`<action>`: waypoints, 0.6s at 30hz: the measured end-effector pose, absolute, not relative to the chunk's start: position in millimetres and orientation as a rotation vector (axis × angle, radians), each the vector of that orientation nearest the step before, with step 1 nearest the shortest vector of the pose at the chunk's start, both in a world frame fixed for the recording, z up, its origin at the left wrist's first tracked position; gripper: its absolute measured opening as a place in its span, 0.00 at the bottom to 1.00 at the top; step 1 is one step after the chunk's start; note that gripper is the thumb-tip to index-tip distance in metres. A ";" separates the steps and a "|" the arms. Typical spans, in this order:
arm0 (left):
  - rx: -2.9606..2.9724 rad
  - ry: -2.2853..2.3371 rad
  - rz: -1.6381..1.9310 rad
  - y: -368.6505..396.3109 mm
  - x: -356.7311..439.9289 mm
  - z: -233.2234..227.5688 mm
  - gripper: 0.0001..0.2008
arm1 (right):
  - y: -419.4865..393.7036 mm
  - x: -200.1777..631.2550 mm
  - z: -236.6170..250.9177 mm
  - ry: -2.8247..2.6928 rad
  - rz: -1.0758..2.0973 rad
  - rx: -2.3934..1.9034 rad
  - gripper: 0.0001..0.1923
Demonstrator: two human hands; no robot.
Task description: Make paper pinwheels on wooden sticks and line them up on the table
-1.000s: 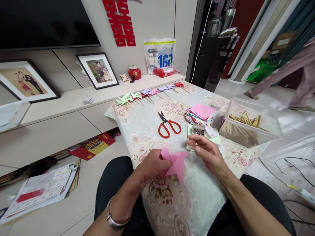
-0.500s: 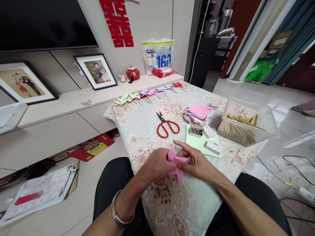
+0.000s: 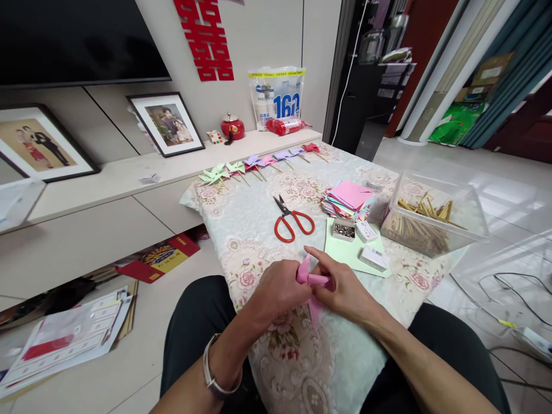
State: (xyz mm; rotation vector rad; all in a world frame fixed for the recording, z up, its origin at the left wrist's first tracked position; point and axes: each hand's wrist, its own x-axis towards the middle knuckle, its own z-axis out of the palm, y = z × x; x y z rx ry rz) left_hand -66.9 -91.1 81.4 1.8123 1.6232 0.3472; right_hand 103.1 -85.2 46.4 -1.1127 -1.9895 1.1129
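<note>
"160" is read on the white plastic bag (image 3: pixel 276 96) by the wall. A folded pink paper pinwheel (image 3: pixel 311 282) is pinched between the left hand (image 3: pixel 276 290) and right hand (image 3: pixel 345 290), above the floral tablecloth (image 3: pixel 259 230).

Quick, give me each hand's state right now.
Left hand: closed on the pink paper pinwheel, gripping its left side.
Right hand: closed on the same pinwheel, fingers pinching a folded flap at its centre.
</note>
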 end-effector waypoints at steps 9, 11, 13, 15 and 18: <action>1.775 1.564 0.356 -92.0 -64.9 84.3 0.09 | -87.4 98.8 47.5 -1.998 1.070 -1.195 0.40; 1.774 1.543 0.374 -92.6 -64.8 82.3 0.08 | -87.0 98.9 46.9 -1.989 1.079 -1.199 0.40; 1.775 1.534 0.396 -92.5 -65.0 79.8 0.07 | -86.4 99.4 45.8 -1.972 1.098 -1.193 0.40; 1.781 1.518 0.425 -90.8 -66.1 77.5 0.05 | -85.9 100.5 44.8 -1.938 1.138 -1.180 0.39; 1.721 1.429 0.464 -86.2 -72.0 75.7 0.02 | -85.2 102.9 45.0 -1.836 1.246 -1.158 0.38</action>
